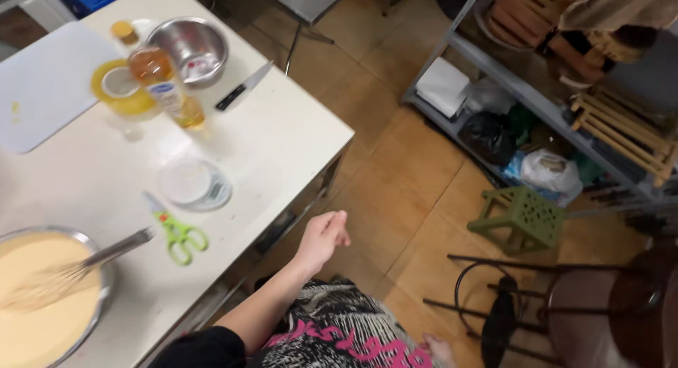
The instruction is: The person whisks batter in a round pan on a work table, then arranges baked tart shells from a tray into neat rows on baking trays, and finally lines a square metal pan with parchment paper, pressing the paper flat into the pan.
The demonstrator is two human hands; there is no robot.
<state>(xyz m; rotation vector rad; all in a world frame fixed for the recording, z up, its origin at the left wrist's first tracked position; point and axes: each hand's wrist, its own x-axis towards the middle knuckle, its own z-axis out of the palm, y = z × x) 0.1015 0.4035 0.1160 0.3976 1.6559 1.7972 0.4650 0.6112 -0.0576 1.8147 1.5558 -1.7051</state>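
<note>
My left hand (323,237) hangs in the air just off the white table's (282,138) front edge, above the tiled floor. Its fingers are loosely curled and it holds nothing. The nearest things on the table are green-handled scissors (176,234) and a small round digital scale (194,184). At the near left stands a metal bowl of pale yellow batter (35,304) with a whisk (85,265) resting in it. Only a bit of my right hand (439,349) shows at the bottom edge, beside my patterned clothing; its fingers are too cut off to read.
Farther back on the table are an oil bottle (166,85), a yellow-rimmed cup (121,89), an empty steel bowl (189,49), a knife (241,89) and a white cutting board (46,85). A green stool (526,220), a dark chair (607,304) and a cluttered metal shelf (537,85) stand to the right.
</note>
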